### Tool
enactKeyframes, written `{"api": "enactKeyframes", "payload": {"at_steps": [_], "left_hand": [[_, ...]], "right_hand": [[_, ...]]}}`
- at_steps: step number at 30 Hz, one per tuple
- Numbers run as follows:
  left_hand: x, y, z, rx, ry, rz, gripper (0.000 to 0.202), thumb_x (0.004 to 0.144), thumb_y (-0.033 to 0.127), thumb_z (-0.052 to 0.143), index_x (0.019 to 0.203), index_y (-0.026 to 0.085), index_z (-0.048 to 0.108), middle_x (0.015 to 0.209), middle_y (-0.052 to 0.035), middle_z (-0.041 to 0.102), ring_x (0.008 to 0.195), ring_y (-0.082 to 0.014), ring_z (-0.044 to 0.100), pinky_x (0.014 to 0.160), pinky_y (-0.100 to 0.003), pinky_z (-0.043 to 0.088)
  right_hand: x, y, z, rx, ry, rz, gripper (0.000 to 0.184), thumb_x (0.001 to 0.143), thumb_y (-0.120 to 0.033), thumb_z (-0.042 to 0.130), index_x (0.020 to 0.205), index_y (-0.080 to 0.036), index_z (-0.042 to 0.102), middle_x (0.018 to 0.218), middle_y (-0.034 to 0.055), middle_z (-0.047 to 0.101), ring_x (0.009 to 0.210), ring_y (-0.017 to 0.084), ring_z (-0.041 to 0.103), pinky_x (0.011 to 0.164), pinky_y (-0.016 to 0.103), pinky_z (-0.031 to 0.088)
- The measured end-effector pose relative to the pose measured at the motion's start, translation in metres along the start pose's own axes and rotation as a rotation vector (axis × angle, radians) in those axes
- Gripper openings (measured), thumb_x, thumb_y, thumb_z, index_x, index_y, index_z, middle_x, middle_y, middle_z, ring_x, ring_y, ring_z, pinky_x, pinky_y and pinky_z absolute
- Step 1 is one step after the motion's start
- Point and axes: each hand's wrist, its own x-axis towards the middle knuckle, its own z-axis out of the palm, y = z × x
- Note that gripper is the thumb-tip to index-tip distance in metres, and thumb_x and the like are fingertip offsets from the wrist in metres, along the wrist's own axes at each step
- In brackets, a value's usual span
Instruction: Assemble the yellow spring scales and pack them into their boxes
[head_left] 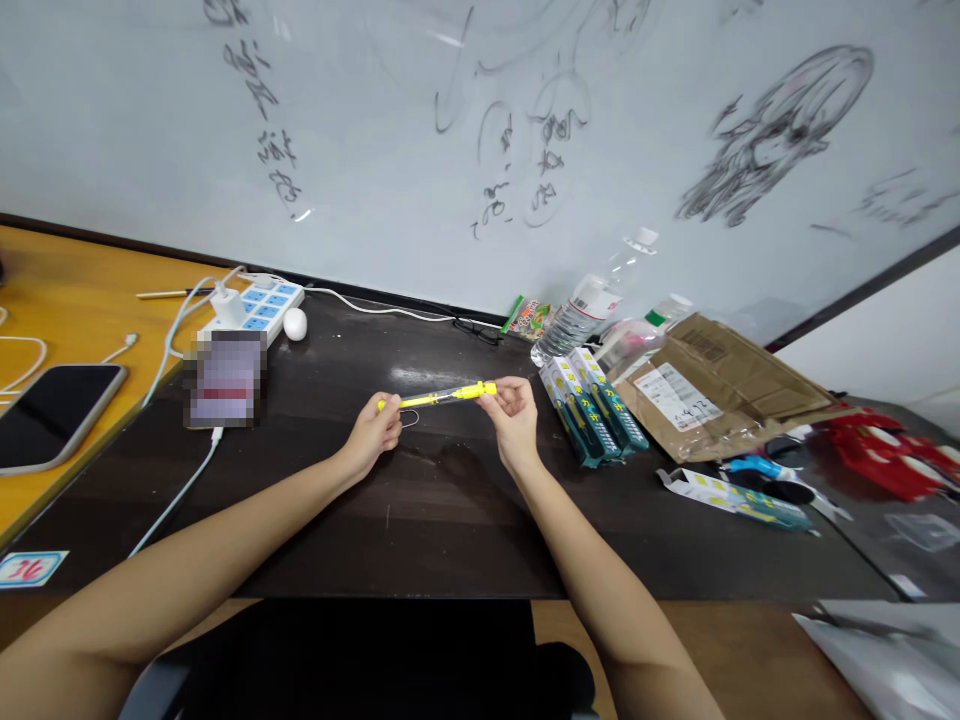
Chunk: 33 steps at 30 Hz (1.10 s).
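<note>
A slim pen-like tool (444, 396) with yellow ends and a clear middle is held level, a little above the dark desk (330, 540). My left hand (369, 436) pinches its left end between thumb and fingers. At the other end, the thumb and fingers of my right hand (512, 420) are closed on the yellow part. A thin pale loop (409, 418) shows just below the tool, near my left fingers; I cannot tell whether it is attached. To the right of my right hand stand several teal and white boxes (589, 410), printed with yellow shapes.
An opened box (739, 500) lies at the right, before a brown parcel (697, 385). Behind are a water bottle (589, 305) and a snack packet (529, 317). At left are a power strip (266, 303), a white round object (295, 324), a phone (56, 415) and cables.
</note>
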Motion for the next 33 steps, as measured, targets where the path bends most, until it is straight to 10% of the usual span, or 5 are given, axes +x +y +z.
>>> {"api": "enactKeyframes", "payload": {"at_steps": [33], "left_hand": [[-0.001,0.002,0.002,0.001,0.003,0.054,0.04,0.073,0.048,0.067,0.079,0.019,0.041,0.057,0.0104,0.028,0.039,-0.0005,0.024,0.038,-0.013,0.013]], "right_hand": [[-0.002,-0.011,0.002,0.036,-0.04,-0.033,0.035,0.068,-0.034,0.076,0.093,-0.025,0.052,0.093,0.0011,0.063,0.087,0.015,0.062,0.085,0.033,0.053]]}}
